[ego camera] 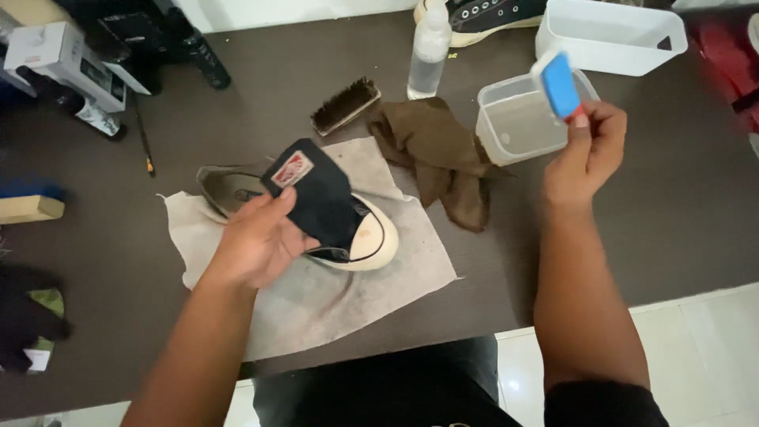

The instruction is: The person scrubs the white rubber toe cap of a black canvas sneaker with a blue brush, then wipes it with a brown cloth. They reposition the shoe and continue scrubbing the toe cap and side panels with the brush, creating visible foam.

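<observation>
My left hand (257, 241) grips a black canvas shoe (336, 209) with a cream rubber toe, holding its tongue pulled up. The shoe lies on a stained white cloth (316, 292) spread on the dark table. My right hand (587, 150) is raised to the right and holds a small blue and white brush (558, 83) by its end, just over a clear plastic tub (518, 122). A crumpled brown rag (439, 150) lies between the shoe and the tub.
A wooden bristle brush (345, 104) and a clear bottle (428, 51) stand behind the shoe. A white bin (609, 35) and another dark shoe (482, 16) sit at the back right. Boxes and dark gear (87, 63) crowd the left; the table edge (632, 300) runs near me.
</observation>
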